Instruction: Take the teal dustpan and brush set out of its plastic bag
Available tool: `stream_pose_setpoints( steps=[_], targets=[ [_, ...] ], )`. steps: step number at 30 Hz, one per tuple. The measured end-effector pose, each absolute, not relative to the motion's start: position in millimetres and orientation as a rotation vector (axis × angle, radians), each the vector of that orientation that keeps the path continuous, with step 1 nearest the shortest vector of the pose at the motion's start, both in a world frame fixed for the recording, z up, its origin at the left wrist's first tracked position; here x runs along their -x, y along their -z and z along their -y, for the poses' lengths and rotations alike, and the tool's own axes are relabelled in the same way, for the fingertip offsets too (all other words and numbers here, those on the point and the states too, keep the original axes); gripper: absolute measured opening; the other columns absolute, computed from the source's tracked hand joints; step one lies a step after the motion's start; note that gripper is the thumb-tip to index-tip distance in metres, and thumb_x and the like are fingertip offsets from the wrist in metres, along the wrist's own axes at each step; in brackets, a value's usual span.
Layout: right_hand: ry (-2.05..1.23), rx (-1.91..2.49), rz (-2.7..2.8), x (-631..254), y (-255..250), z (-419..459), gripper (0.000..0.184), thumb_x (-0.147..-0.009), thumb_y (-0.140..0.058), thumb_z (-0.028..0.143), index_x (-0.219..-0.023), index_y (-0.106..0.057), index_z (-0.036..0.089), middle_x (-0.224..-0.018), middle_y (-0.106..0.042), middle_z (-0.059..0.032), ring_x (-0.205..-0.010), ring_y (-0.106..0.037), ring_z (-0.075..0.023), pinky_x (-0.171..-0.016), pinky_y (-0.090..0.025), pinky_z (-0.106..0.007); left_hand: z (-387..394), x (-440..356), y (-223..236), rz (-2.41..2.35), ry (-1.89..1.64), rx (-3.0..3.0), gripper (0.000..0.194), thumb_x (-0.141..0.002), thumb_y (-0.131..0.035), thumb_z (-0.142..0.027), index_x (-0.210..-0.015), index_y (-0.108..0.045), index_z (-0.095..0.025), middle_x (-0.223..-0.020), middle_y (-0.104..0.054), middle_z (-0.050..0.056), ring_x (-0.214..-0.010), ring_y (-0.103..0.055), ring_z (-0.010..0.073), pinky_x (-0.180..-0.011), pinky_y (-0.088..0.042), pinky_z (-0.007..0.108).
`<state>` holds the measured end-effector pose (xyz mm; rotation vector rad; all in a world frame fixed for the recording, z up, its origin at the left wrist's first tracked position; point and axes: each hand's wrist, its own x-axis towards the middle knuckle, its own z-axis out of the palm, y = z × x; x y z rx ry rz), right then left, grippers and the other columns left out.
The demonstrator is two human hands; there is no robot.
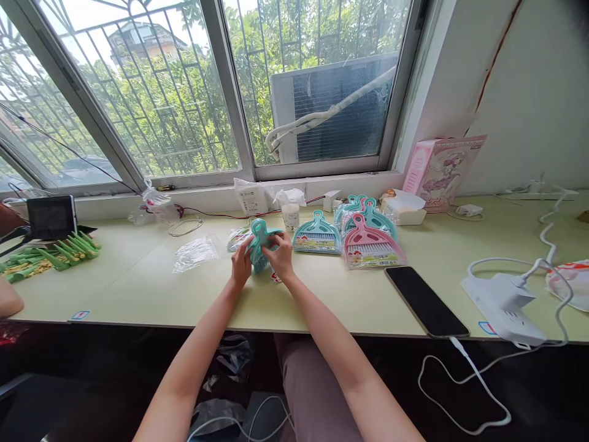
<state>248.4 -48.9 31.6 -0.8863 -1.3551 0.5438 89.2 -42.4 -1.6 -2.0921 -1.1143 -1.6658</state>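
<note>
Both my hands are closed around a small teal dustpan and brush set [260, 232] above the table, its looped handle pointing up and bristles showing below. My left hand [241, 264] grips its left side. On the other side, my right hand [281, 256] has its fingers bent over the set, hiding part of it. A small red-and-white printed piece [275, 277] shows beneath my right hand. Wrapped sets lie beyond: a teal one [317, 234] to the right, a pink one [372, 244] farther right with several teal ones behind it, and a partly hidden wrapped pack [238, 238] behind my left hand.
A clear plastic bag [196, 254] lies flat to the left. At the right are a phone [426, 301] on a charging cable and a white power strip [506, 310]. A cup [291, 215] and tissue pack [403, 207] stand at the back. Another person's arm [9, 298] rests far left.
</note>
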Motion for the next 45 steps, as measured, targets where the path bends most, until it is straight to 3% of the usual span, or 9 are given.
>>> stream_pose_setpoints(
  steps=[5, 9, 12, 18, 24, 29, 34, 39, 45],
  targets=[
    [-0.501, 0.905, 1.4, -248.4, -39.3, 57.8, 0.007, -0.075, -0.069, 0.02, -0.082, -0.068, 0.018, -0.1, -0.059, -0.0044, -0.075, -0.06, -0.0136, -0.083, -0.054, -0.03, 41.4, -86.1, -7.5, 1.296, 1.808, 1.968, 0.042, -0.101, -0.039, -0.037, -0.129, -0.065, -0.021, -0.119, -0.072, 0.014, -0.112, -0.068, 0.0267, -0.094, -0.054, 0.041],
    [-0.5, 0.869, 1.413, -251.0, -45.9, 65.4, 0.004, -0.079, -0.066, 0.019, -0.083, -0.067, 0.018, -0.104, -0.06, -0.0059, -0.074, -0.062, -0.0141, -0.08, -0.055, -0.03, 47.5, -68.8, -31.3, 1.54, 2.099, 1.223, 0.049, -0.103, -0.027, -0.034, -0.14, -0.054, -0.018, -0.13, -0.065, 0.017, -0.125, -0.06, 0.0292, -0.105, -0.045, 0.044],
    [-0.453, 0.886, 1.346, -257.1, -52.3, 69.3, 0.009, -0.085, -0.061, 0.021, -0.092, -0.067, 0.019, -0.112, -0.061, -0.0082, -0.076, -0.063, -0.015, -0.081, -0.054, -0.032, 49.5, -53.7, -39.3, 1.566, 2.139, 1.023, 0.044, -0.1, -0.032, -0.031, -0.137, -0.051, -0.017, -0.134, -0.062, 0.018, -0.126, -0.058, 0.0286, -0.104, -0.045, 0.041],
    [-0.188, 1.109, 1.51, -274.1, -66.6, 78.6, 0.015, -0.093, -0.061, 0.029, -0.099, -0.071, 0.021, -0.103, -0.07, -0.0058, -0.081, -0.065, -0.0178, -0.084, -0.048, -0.03, 32.6, -29.4, -28.9, 2.177, 2.246, 1.229, 0.031, -0.091, -0.047, -0.037, -0.114, -0.057, -0.02, -0.107, -0.068, 0.012, -0.1, -0.063, 0.0239, -0.087, -0.051, 0.037],
    [-0.036, 1.441, 1.779, -273.4, -69.5, 80.5, 0.026, -0.095, -0.061, 0.04, -0.094, -0.072, 0.016, -0.096, -0.072, -0.0121, -0.084, -0.069, -0.0232, -0.077, -0.046, -0.032, 27.7, -15.8, -16.2, 2.648, 2.067, 1.718, 0.034, -0.062, -0.079, -0.046, -0.075, -0.066, -0.016, -0.065, -0.064, 0.004, -0.065, -0.061, 0.0206, -0.061, -0.047, 0.03],
    [-0.156, 1.805, 2.019, -273.1, -60.2, 71.5, 0.018, -0.092, -0.062, 0.025, -0.097, -0.076, 0.015, -0.095, -0.074, -0.0194, -0.09, -0.072, -0.0271, -0.073, -0.05, -0.032, 30.6, -12.9, -14.0, 2.699, 1.781, 1.827, 0.033, -0.058, -0.083, -0.047, -0.056, -0.062, -0.021, -0.051, -0.056, 0.002, -0.065, -0.06, 0.0233, -0.058, -0.04, 0.029],
    [-0.271, 1.846, 2.009, -276.9, -53.6, 65.1, 0.025, -0.092, -0.055, 0.015, -0.103, -0.078, 0.013, -0.107, -0.073, -0.0224, -0.096, -0.072, -0.0287, -0.075, -0.053, -0.033, 28.2, -9.7, -16.3, 2.622, 1.361, 1.829, 0.023, -0.054, -0.083, -0.042, -0.061, -0.07, -0.023, -0.068, -0.069, 0.007, -0.079, -0.064, 0.0286, -0.065, -0.038, 0.031],
    [-0.265, 1.858, 1.978, -276.1, -49.9, 62.4, 0.03, -0.096, -0.048, 0.012, -0.109, -0.075, 0.01, -0.114, -0.069, -0.0224, -0.096, -0.072, -0.0266, -0.077, -0.054, -0.032, 29.3, -13.4, -16.4, 2.501, 1.456, 1.785, 0.029, -0.05, -0.085, -0.046, -0.063, -0.072, -0.024, -0.071, -0.069, 0.007, -0.073, -0.062, 0.0259, -0.064, -0.039, 0.031],
    [-0.145, 1.768, 1.985, -283.3, -40.3, 53.8, 0.036, -0.091, -0.045, -0.003, -0.106, -0.074, 0.013, -0.123, -0.063, -0.0212, -0.104, -0.067, -0.0258, -0.076, -0.053, -0.031, 28.1, -4.1, -23.3, 2.379, 1.854, 1.622, 0.036, -0.068, -0.077, -0.051, -0.087, -0.077, -0.02, -0.079, -0.065, 0.006, -0.074, -0.059, 0.0214, -0.071, -0.045, 0.031]
  ],
)
